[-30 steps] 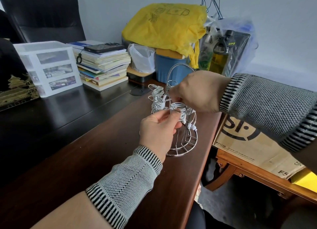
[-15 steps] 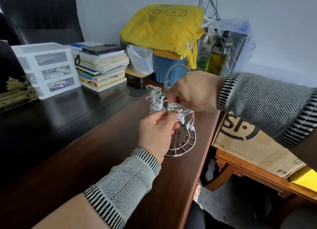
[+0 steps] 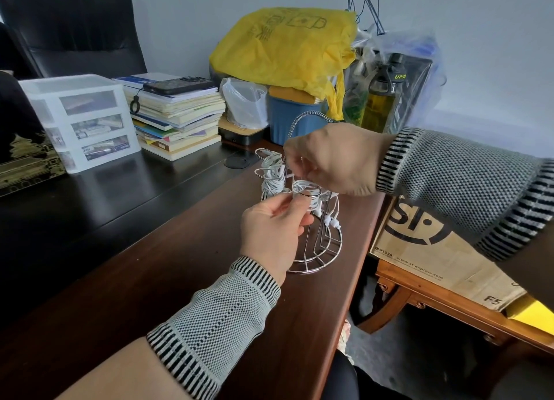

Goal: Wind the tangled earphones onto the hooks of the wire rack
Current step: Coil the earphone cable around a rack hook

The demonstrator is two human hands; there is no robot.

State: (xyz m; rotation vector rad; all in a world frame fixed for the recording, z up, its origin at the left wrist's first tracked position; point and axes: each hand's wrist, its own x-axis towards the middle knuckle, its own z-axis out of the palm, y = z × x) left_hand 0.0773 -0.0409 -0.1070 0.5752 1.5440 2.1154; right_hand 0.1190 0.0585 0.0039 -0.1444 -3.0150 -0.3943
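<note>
A chrome wire rack (image 3: pixel 325 249) with a round base and looped hooks stands on the brown desk near its right edge. White earphone cable (image 3: pixel 273 174) is wound in bundles on the left hooks and around the front hook. Two white earbuds (image 3: pixel 332 221) dangle beside the rack's stem. My left hand (image 3: pixel 271 230) pinches the front hook and the cable at it from below. Above the rack, my right hand (image 3: pixel 332 159) pinches a strand of the cable, its fingertips curled down over the hook.
At the back stand a white drawer unit (image 3: pixel 79 117), a book stack (image 3: pixel 180 117) with a phone on top, a blue bin (image 3: pixel 292 117) under a yellow bag (image 3: pixel 284 45) and a bottle in plastic. A cardboard box (image 3: pixel 434 249) lies on a lower wooden table right.
Both hands stay at the front hook; the right hand has shifted slightly, working the cable round the hook. The rack has not moved.
</note>
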